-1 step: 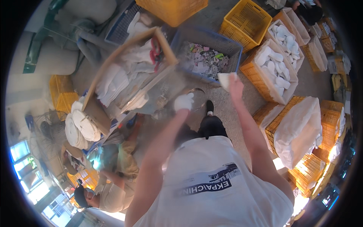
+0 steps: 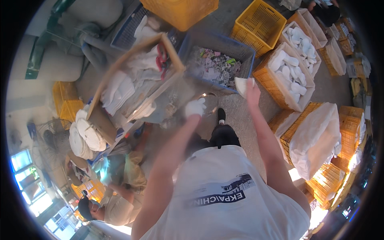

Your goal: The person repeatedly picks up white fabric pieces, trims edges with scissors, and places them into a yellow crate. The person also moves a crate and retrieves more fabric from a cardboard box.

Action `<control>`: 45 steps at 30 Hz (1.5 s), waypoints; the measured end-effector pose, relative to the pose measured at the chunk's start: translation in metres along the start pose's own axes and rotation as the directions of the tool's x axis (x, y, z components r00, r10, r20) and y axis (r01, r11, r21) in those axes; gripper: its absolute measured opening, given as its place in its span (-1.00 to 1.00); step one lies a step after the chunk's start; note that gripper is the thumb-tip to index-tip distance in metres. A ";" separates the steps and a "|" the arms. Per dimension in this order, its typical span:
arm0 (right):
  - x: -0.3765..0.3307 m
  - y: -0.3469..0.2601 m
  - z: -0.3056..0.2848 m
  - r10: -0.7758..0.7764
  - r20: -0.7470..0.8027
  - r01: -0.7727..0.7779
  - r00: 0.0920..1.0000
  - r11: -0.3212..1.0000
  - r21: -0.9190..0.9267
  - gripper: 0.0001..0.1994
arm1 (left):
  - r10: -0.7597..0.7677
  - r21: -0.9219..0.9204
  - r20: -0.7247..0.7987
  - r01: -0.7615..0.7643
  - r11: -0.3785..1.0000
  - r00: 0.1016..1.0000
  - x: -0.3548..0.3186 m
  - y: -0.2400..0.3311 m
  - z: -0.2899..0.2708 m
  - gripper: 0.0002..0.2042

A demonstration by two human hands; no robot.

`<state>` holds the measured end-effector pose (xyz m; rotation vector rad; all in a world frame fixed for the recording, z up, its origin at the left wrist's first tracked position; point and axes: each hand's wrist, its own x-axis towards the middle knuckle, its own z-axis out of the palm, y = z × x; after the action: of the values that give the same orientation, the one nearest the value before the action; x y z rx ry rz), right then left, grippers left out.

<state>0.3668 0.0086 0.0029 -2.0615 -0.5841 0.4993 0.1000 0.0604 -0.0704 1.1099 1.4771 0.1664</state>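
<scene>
A bare hand, my right hand [image 2: 253, 95], pinches a white insole-like piece [image 2: 241, 86] close to the near right corner of a blue crate [image 2: 218, 87]. Colourful scraps [image 2: 220, 66] fill that crate's bottom. My left hand [image 2: 195, 108] wears a white glove and sits lower and to the left, its fingers curled; what they hold, if anything, is hidden. Just beyond it is a shiny curved metal edge [image 2: 209, 95]. To its left, a tray with a wooden-looking rim [image 2: 134, 52] holds white sole-shaped pieces [image 2: 120, 90] and a few red-edged ones.
Yellow crates lined with white cloth, holding white pieces [image 2: 290, 72], stand on the right. A yellow crate [image 2: 258, 26] is beyond the blue one. Round white pads [image 2: 86, 136] hang at the tray's near end. Another person [image 2: 120, 206] works at lower left.
My right hand and the white piece have shifted slightly right and nearer to me. My left hand stays almost in place.
</scene>
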 end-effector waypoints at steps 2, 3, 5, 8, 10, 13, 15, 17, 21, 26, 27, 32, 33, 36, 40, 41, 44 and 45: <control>0.023 0.018 -0.031 0.025 0.029 -0.025 0.999 0.999 0.023 -0.46 | 0.047 -0.054 -0.013 -0.048 0.997 0.999 0.019 0.016 0.028 -0.80; 0.031 0.028 -0.042 0.025 0.041 -0.027 0.999 0.999 0.040 -0.46 | 0.016 -0.038 -0.002 -0.016 0.999 1.000 0.030 0.031 0.042 -0.79; 0.038 0.047 -0.057 -0.002 0.053 0.003 0.999 0.999 -0.032 -0.45 | 0.042 -0.191 0.066 -0.029 0.981 0.997 0.042 0.069 0.066 -0.73; 0.031 0.072 -0.067 0.038 0.123 -0.040 0.992 0.999 0.016 -0.46 | 0.147 -0.738 0.147 0.010 0.674 0.978 0.045 0.147 0.097 -0.49; 0.023 0.084 -0.071 0.060 0.164 -0.057 0.985 0.998 -0.026 -0.48 | 0.152 -0.636 0.066 -0.075 0.768 0.986 0.040 0.194 0.112 -0.30; 0.015 0.091 -0.076 0.117 0.335 -0.107 0.935 0.993 -0.049 -0.52 | 0.248 -0.264 -0.070 -0.258 0.929 0.966 0.018 0.221 0.123 -0.18; 0.015 0.086 -0.073 0.141 0.420 -0.137 0.897 0.990 -0.039 -0.56 | 0.315 -0.252 -0.069 -0.322 0.913 0.947 -0.002 0.207 0.117 -0.23; 0.016 0.070 -0.061 0.084 0.475 -0.118 0.876 0.992 0.043 -0.60 | 0.288 -0.374 -0.049 -0.285 0.883 0.956 -0.023 0.176 0.098 -0.30; 0.010 0.003 -0.010 -0.051 0.745 -0.184 0.665 0.956 0.229 -0.68 | 0.027 -0.577 -0.049 -0.051 0.815 0.998 -0.078 0.088 0.036 -0.44; -0.053 -0.108 0.063 -0.206 0.944 -0.145 0.259 0.958 0.249 -0.66 | -0.096 -0.857 -0.192 -0.119 0.501 0.977 -0.160 0.026 -0.048 -0.58; -0.072 -0.127 0.076 -0.260 0.952 -0.144 0.164 0.948 0.284 -0.65 | -0.113 -0.906 -0.210 -0.150 0.396 0.971 -0.176 0.024 -0.062 -0.59; -0.191 -0.186 0.115 0.087 0.982 -0.321 -0.170 0.937 -0.138 -0.59 | 0.140 -0.713 -0.571 -0.573 0.403 0.809 -0.252 0.019 -0.115 -0.55; -0.217 -0.194 0.121 0.100 0.973 -0.308 -0.209 0.937 -0.163 -0.57 | 0.203 -0.651 -0.655 -0.681 0.335 0.727 -0.264 0.016 -0.129 -0.58; -0.274 -0.236 0.139 0.088 0.911 -0.233 -0.402 0.953 -0.194 -0.55 | -0.067 -0.507 -0.831 -0.702 0.499 0.553 -0.299 0.003 -0.179 -0.73; -0.348 -0.306 0.171 0.138 0.896 0.188 -0.423 0.980 -0.063 -0.53 | -0.176 -0.389 -0.921 -0.810 0.439 0.347 -0.344 -0.013 -0.250 -0.84; -0.366 -0.320 0.177 -0.144 0.936 0.327 -0.322 0.911 0.253 -0.54 | -0.245 -0.404 -0.912 -0.827 0.392 0.330 -0.349 -0.016 -0.268 -0.87; -0.407 -0.351 0.189 -0.774 0.588 0.616 -0.236 0.348 0.706 -0.51 | -0.329 -0.393 -0.903 -0.838 0.379 0.275 -0.352 -0.027 -0.324 -0.86; -0.419 -0.357 0.194 -0.812 0.499 0.627 -0.303 0.224 0.746 -0.53 | -0.316 -0.374 -0.912 -0.846 0.380 0.261 -0.351 -0.031 -0.338 -0.86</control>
<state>-0.1536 0.0651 0.2608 -0.5101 -2.2672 0.7662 -0.2601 -0.0375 0.2444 0.2254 1.6094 2.1221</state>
